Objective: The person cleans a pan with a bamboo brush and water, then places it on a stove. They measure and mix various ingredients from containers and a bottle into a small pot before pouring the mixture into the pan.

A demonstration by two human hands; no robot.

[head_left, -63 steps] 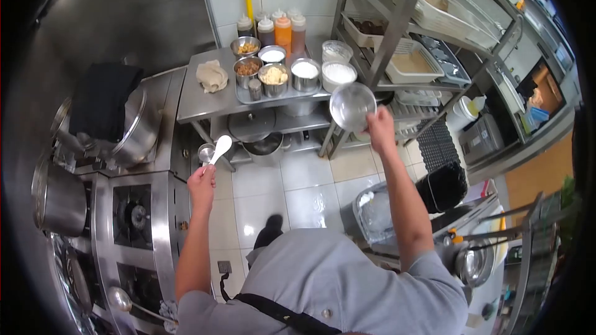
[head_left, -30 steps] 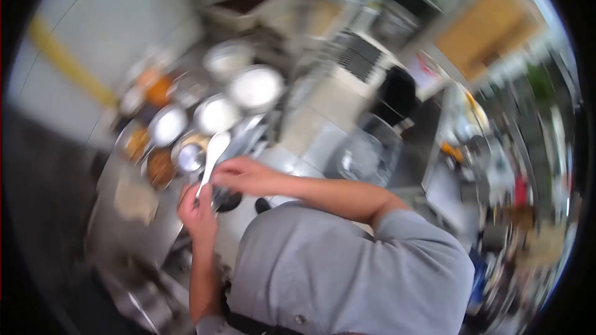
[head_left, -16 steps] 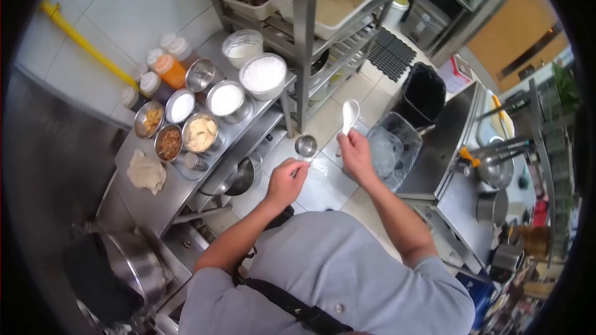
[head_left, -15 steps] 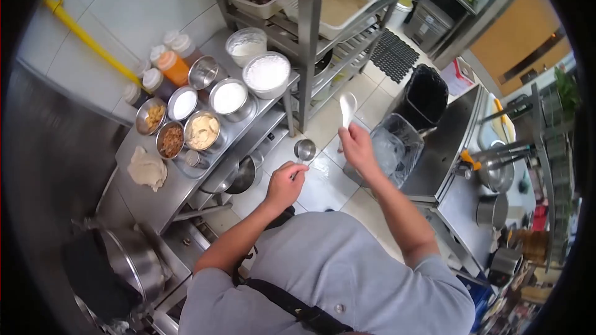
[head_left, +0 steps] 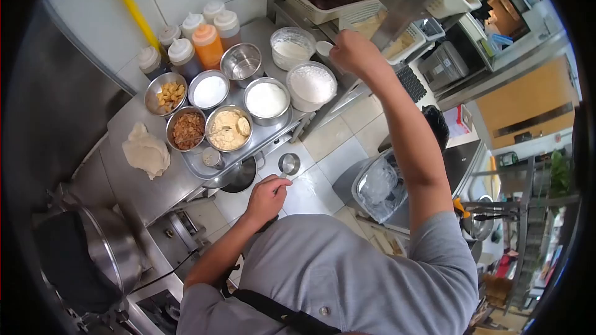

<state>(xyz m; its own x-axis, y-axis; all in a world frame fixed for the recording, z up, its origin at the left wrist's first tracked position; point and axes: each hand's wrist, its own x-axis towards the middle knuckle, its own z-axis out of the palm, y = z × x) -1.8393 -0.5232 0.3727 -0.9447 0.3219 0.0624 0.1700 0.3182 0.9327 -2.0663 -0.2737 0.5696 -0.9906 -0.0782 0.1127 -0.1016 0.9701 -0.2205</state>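
Note:
My right hand [head_left: 358, 54] is closed on a white spoon [head_left: 323, 48], stretched out to the far end of the steel counter. The spoon's bowl is beside two plastic tubs of white powder: a fuller one [head_left: 308, 105] and a partly filled one [head_left: 277, 58]. Low in front of my body, my left hand [head_left: 266, 200] grips the handle of a small metal ladle [head_left: 289, 164], its round bowl pointing away over the floor. Metal containers on a tray [head_left: 271, 130] hold white powder, a pale yellow paste, brown crumbly bits and yellow chunks.
Several squeeze bottles [head_left: 208, 46] stand along the wall. A cloth [head_left: 146, 152] lies at the counter's near end, with a large pot [head_left: 121, 251] below it. A steel rack post [head_left: 406, 9] rises near my right hand. A lined bin [head_left: 372, 189] stands on the floor at right.
My right hand has carried the white spoon forward and up, from above the floor to beside the powder tubs. My left hand keeps the ladle low. The view has shifted toward the counter.

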